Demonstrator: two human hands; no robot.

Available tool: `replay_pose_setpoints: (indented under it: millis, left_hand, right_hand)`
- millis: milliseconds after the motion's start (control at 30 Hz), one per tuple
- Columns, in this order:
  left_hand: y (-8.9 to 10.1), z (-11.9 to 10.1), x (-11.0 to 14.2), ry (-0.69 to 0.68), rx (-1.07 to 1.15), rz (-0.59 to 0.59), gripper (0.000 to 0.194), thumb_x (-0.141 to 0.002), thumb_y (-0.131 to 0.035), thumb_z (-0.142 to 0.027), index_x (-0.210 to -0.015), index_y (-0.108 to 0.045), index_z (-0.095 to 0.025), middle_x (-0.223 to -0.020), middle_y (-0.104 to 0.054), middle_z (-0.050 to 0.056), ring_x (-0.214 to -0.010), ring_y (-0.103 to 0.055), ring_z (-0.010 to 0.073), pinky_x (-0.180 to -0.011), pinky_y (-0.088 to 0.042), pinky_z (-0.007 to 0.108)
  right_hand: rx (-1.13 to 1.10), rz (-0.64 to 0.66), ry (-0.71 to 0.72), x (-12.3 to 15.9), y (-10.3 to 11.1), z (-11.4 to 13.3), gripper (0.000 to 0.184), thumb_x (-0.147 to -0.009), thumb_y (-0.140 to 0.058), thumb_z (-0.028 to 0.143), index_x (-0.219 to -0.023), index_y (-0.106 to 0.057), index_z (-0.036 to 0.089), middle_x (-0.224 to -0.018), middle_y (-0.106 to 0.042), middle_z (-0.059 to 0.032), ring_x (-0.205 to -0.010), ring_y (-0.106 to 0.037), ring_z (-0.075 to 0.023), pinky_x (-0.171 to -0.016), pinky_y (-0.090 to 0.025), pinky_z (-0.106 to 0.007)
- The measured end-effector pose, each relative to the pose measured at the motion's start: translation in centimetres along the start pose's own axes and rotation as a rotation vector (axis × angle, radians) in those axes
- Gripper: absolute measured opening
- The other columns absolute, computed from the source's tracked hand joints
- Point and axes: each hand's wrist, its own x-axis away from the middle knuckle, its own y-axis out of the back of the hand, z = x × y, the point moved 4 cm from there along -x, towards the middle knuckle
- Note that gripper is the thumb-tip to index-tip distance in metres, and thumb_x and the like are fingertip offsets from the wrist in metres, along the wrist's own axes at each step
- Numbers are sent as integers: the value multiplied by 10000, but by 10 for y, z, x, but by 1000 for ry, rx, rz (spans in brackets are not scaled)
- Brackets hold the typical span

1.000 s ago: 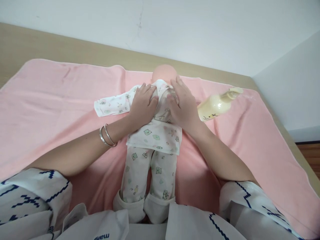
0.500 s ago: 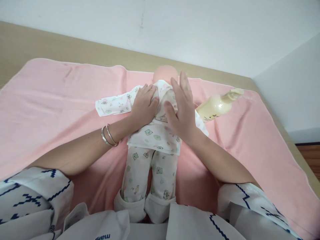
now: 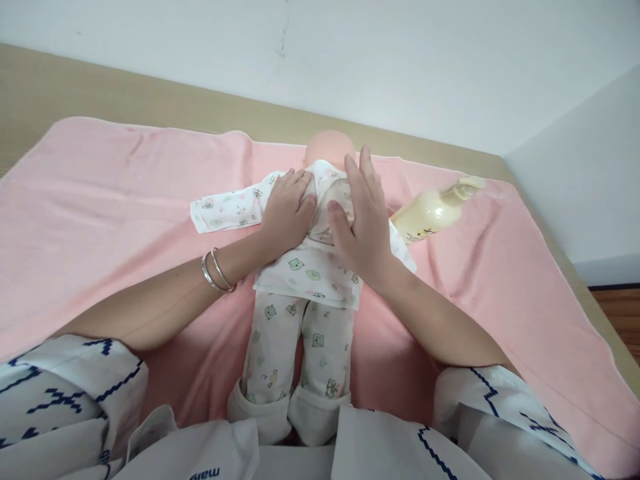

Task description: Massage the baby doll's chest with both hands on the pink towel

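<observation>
A baby doll (image 3: pixel 330 147) lies on the pink blanket, its head at the far end and its feet toward me. It wears a white printed top (image 3: pixel 310 270) and matching trousers (image 3: pixel 325 347) with turned-up white cuffs. My left hand (image 3: pixel 287 212) rests flat on the doll's chest, fingers stretched toward its shoulder, with two silver bangles (image 3: pixel 215 270) on the wrist. Over the other side of the chest, my right hand (image 3: pixel 363 220) is tilted on edge with fingers extended and thumb apart. Whether it touches the top I cannot tell.
A pale yellow pump bottle (image 3: pixel 427 213) lies tilted on the pink blanket (image 3: pixel 125 193), right of the doll. The blanket covers most of a wooden table (image 3: pixel 150 87). A white wall (image 3: pixel 400 67) rises behind the table's far edge.
Both hands and the doll look nearly the same as before. The right hand's fingers appear to have shifted very slightly.
</observation>
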Motion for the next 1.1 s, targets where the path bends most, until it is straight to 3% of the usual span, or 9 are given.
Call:
replay_pose_setpoints:
  millis: [67,233,400,533,667,800,1100]
  left_hand:
    - [0,0,0,-10,8,-7,525,-1063,-326,-319,-1508,-568,-182,-1644,-546,121,-1613,-405,293,-1383,-238,544]
    - [-1,4,-1,-21,28,-25,531,-1059,-345,-344,-1502,-576,-166,-1627,-567,123,-1597,-430,286,-1381,-254,524]
    - [1,3,-1,-26,63,-36,510,-1053,-362,-367,-1471,-609,-211,-1617,-582,88,-1592,-435,284,-1381,-263,507]
    - [2,3,-2,5,73,-8,524,-1020,-390,-341,-1464,-622,-190,-1629,-569,96,-1596,-430,301,-1387,-254,514]
    - [2,3,-3,13,71,-4,535,-1013,-395,-350,-1467,-621,-182,-1625,-574,101,-1601,-423,302,-1392,-240,508]
    - [0,6,-3,0,80,4,553,-1012,-398,-356,-1489,-598,-161,-1630,-565,120,-1600,-424,303,-1390,-233,530]
    - [-1,8,-4,12,76,14,545,-1019,-393,-355,-1490,-598,-173,-1634,-561,111,-1607,-414,288,-1400,-208,505]
  right_hand:
    - [21,15,0,-3,-5,-2,632,-1040,-339,259,-1666,-327,177,-1798,-276,-100,-1708,-143,-289,-1387,-134,-626]
    - [33,238,40,-6,-23,-5,611,-1019,-364,247,-1614,-455,137,-1769,-350,-121,-1688,-222,-319,-1381,-167,-646]
    - [6,-8,143,-3,-1,-7,600,-1049,-352,302,-1646,-384,249,-1780,-318,-51,-1699,-189,-278,-1370,-258,-597]
    - [35,-108,101,-2,3,-11,634,-1055,-315,285,-1688,-281,290,-1792,-284,-18,-1710,-129,-290,-1380,-217,-605]
    - [23,14,14,-6,-14,-13,670,-1016,-365,278,-1681,-295,239,-1819,-218,-72,-1714,-79,-333,-1358,-91,-709]
    - [18,225,-59,-7,-30,-12,638,-1041,-339,296,-1665,-355,161,-1813,-221,-134,-1710,-118,-318,-1358,-88,-696]
    - [9,237,-82,-7,-28,-9,643,-1043,-348,291,-1675,-355,170,-1815,-213,-117,-1711,-126,-290,-1369,-86,-666]
